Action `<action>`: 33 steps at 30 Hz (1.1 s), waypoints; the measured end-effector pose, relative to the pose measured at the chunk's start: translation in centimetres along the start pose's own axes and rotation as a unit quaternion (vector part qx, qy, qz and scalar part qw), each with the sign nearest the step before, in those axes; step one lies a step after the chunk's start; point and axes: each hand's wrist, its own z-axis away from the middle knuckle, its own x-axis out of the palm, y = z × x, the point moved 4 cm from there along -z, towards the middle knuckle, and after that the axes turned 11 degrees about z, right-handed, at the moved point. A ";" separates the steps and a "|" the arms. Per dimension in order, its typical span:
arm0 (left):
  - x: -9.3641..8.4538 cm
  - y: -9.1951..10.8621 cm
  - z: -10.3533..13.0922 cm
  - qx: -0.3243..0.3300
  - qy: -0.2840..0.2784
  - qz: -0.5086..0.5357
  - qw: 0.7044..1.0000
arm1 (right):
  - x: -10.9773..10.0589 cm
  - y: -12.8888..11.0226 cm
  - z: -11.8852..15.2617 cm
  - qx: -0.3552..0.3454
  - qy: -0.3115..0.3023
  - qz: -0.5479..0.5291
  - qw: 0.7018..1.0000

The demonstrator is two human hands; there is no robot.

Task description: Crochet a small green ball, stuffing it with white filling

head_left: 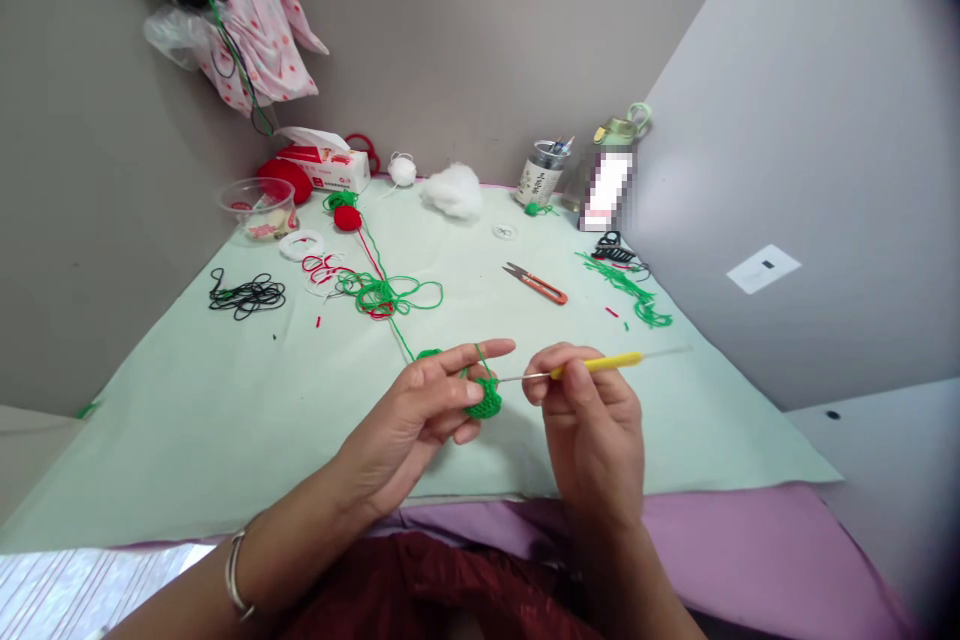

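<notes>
Centrally, just above the near edge of the desk [225, 440], the small green crocheted piece [486, 404] is held clear of the surface. The left hand [409, 415] pinches it between thumb and fingers; its index finger is extended, with a strand of green yarn running over it. The right hand [592, 430] grips the crochet hook [600, 364] by its yellow handle, thumb on the near side. The metal shaft points left and meets the edge of the piece; whether the tip sits inside a stitch cannot be determined. A second thin shaft at the other end is blurred.

Handling notes: the piece should be very light, soft and pliable, with a textured surface unlikely to slip. Expect it to deform under pressure; take hold of the worked fabric near the edge, clear of the loop, since a pull on the strand could distort or loosen stitches. The hook is presumably light and rigid; hold it by the handle, as bare metal offers less friction.

Farther back on the desk lie the loose green yarn [382, 294] and, to its right, the orange-handled thread snips [536, 284].
</notes>
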 end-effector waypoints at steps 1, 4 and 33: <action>0.1 0.0 0.0 0.000 -0.008 0.008 1.000 | 0.0 0.1 -0.1 0.016 -0.002 -0.021 1.000; 0.1 0.1 -0.2 0.030 -0.002 -0.021 0.999 | 0.3 0.1 0.1 0.035 -0.025 -0.032 0.999; -0.4 -0.4 0.0 0.020 0.041 -0.046 0.998 | 0.4 -1.7 2.4 -0.273 0.012 0.340 0.900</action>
